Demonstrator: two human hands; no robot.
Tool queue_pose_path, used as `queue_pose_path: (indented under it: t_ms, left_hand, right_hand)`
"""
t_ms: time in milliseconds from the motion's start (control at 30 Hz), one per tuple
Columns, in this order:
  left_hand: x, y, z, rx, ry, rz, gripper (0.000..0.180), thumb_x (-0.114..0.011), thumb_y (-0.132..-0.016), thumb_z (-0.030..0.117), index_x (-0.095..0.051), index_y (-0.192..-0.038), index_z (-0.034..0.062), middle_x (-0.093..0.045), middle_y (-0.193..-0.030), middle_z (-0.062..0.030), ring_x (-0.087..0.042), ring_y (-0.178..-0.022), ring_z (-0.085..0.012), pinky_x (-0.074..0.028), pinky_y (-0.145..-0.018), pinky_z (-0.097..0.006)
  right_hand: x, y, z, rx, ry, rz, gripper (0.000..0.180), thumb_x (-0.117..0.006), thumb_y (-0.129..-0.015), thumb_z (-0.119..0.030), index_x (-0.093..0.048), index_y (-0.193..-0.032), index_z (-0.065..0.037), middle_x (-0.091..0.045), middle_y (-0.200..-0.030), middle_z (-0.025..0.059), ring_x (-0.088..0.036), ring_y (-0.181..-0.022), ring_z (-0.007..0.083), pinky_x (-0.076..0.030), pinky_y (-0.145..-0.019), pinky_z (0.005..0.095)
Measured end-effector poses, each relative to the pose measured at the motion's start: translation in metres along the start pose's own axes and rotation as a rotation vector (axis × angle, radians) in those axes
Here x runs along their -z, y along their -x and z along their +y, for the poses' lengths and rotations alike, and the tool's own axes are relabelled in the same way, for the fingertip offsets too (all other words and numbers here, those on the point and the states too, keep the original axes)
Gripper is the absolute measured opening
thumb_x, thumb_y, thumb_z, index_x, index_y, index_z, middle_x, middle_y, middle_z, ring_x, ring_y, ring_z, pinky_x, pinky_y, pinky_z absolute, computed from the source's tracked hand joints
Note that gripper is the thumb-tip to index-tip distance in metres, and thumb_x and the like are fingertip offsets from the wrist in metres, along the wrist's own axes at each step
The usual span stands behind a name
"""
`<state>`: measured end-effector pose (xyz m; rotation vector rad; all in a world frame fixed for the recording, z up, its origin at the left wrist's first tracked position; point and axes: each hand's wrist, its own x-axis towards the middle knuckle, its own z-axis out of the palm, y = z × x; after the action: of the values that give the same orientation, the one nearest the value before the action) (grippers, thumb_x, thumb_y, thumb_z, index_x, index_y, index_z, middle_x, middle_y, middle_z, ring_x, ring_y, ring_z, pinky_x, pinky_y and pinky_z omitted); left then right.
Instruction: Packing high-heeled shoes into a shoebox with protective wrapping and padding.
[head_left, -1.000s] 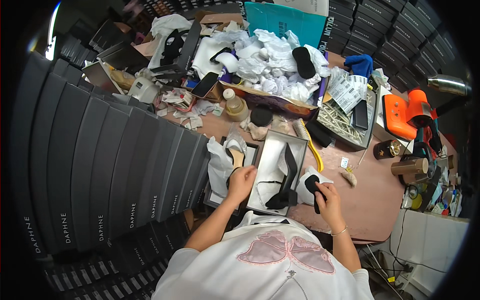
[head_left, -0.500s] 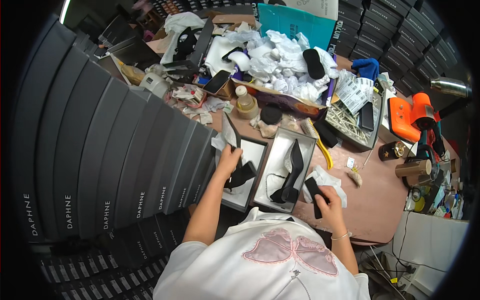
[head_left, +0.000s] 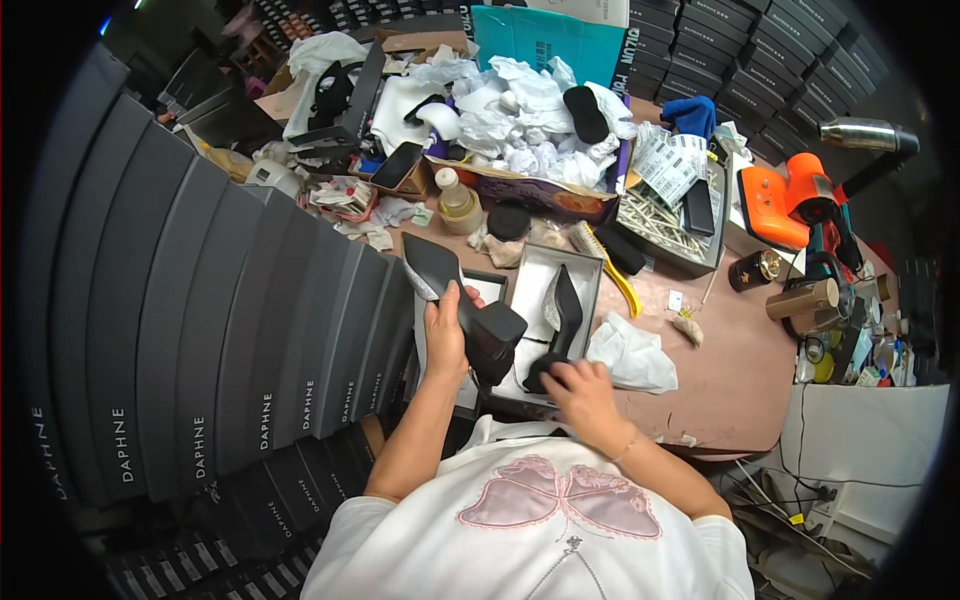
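Observation:
My left hand point(head_left: 447, 338) grips a black high-heeled shoe point(head_left: 434, 264), raised over the left shoe box point(head_left: 484, 283) with its dark sole showing and a glittery silver patch at one edge. A matching black shoe point(head_left: 567, 312) lies in the right shoe box point(head_left: 528, 268). At that box's near end, my right hand point(head_left: 588, 397) has its fingers closed on a dark pad point(head_left: 545, 373), close to the lying shoe's heel; whether the two touch is hard to tell. White tissue paper point(head_left: 631, 352) lies beside my right hand.
Tall rows of dark shoe boxes point(head_left: 240, 310) wall off the left side. Behind stand a bottle point(head_left: 459, 203), a carton of crumpled white paper point(head_left: 540, 120) and a tray of white sticks point(head_left: 665, 225). A yellow-handled brush point(head_left: 622, 285) and an orange device point(head_left: 775, 208) are to the right.
The left hand has lifted the shoe up from the left box and turned it. My right hand has moved left from the tissue paper to the right box with the pad.

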<state>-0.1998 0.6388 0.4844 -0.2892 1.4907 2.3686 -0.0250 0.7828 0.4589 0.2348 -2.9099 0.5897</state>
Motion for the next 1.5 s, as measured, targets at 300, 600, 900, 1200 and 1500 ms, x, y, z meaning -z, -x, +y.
queue_pose_path:
  t_ms: [300,600,900,1200,1500]
  left_hand:
    - [-0.012,0.014,-0.001,0.024,0.029,-0.356,0.037,-0.044,-0.098,0.034,-0.057,-0.102,-0.001,-0.061,-0.075,-0.0079,-0.061,-0.07,-0.0166,-0.052,-0.067,-0.03]
    - [-0.012,0.019,-0.023,-0.088,-0.295,-0.47,0.041,-0.045,-0.098,0.036,-0.06,-0.097,-0.0024,-0.062,-0.073,-0.0066,-0.06,-0.069,-0.0123,-0.049,-0.067,-0.027]
    - [-0.024,0.021,-0.03,0.065,-0.25,-0.514,0.04,-0.047,-0.098,0.035,-0.061,-0.093,-0.0021,-0.062,-0.073,-0.007,-0.06,-0.067,-0.014,-0.05,-0.064,-0.027]
    - [-0.002,0.032,-0.029,0.143,-0.235,-0.672,0.025,-0.057,-0.093,0.021,-0.061,-0.094,-0.0031,-0.064,-0.075,-0.0082,-0.063,-0.071,-0.0153,-0.052,-0.068,-0.027]
    - [0.003,0.077,-0.053,0.341,-0.318,-0.788,0.012,-0.062,-0.089,0.009,-0.06,-0.097,-0.0002,-0.064,-0.079,-0.006,-0.062,-0.068,-0.0143,-0.054,-0.064,-0.029]
  right_hand:
    - [-0.001,0.006,0.026,0.089,-0.29,0.303,0.037,-0.063,-0.069,-0.002,-0.064,-0.105,-0.008,-0.058,-0.103,0.0107,-0.055,-0.093,0.0271,-0.045,-0.08,0.0392]
    - [0.036,-0.022,0.019,-0.027,-0.259,0.278,0.016,-0.065,-0.075,-0.009,-0.062,-0.09,-0.008,-0.054,-0.078,0.0084,-0.054,-0.071,0.0274,-0.044,-0.061,0.037]
    - [0.054,-0.034,-0.011,0.148,-0.356,0.249,0.023,-0.062,-0.071,-0.005,-0.063,-0.094,-0.006,-0.057,-0.087,0.008,-0.055,-0.079,0.0267,-0.045,-0.07,0.0371]
    - [0.075,-0.016,0.051,-0.38,-0.414,0.558,0.019,-0.067,-0.08,0.001,-0.063,-0.098,0.0,-0.061,-0.088,0.0151,-0.06,-0.078,0.0296,-0.049,-0.07,0.0343]
    - [0.045,-0.083,0.059,-0.155,-0.15,0.545,0.012,-0.068,-0.073,-0.01,-0.059,-0.081,-0.009,-0.054,-0.076,0.0068,-0.055,-0.07,0.0264,-0.043,-0.061,0.036]
